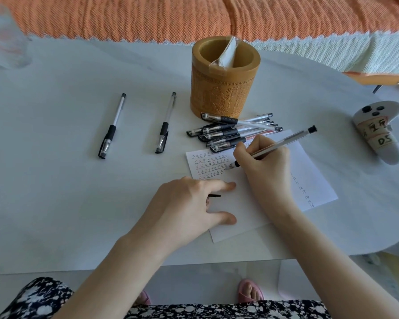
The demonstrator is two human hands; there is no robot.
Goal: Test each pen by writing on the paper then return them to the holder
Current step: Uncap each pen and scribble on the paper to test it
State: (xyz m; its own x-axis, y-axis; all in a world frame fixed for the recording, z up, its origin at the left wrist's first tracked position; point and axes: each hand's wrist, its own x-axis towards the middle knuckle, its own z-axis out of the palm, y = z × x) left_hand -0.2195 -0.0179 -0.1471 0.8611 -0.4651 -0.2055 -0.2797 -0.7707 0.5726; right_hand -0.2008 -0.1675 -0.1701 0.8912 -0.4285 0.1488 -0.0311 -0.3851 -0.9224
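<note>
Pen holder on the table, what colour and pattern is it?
The pen holder is yellowish brown with carved figures and characters, seen in the head view.

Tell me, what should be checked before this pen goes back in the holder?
1. Pen gripped in right hand, tip on paper: ok.
2. Paper steadied by left hand: ok.
3. Fresh mark from this pen: cannot tell, the tip area is too small.
4. Cap close by, poking out under left hand: ok.
5. Holder mouth free: not ok, clear plastic is taped across part of it.
</note>
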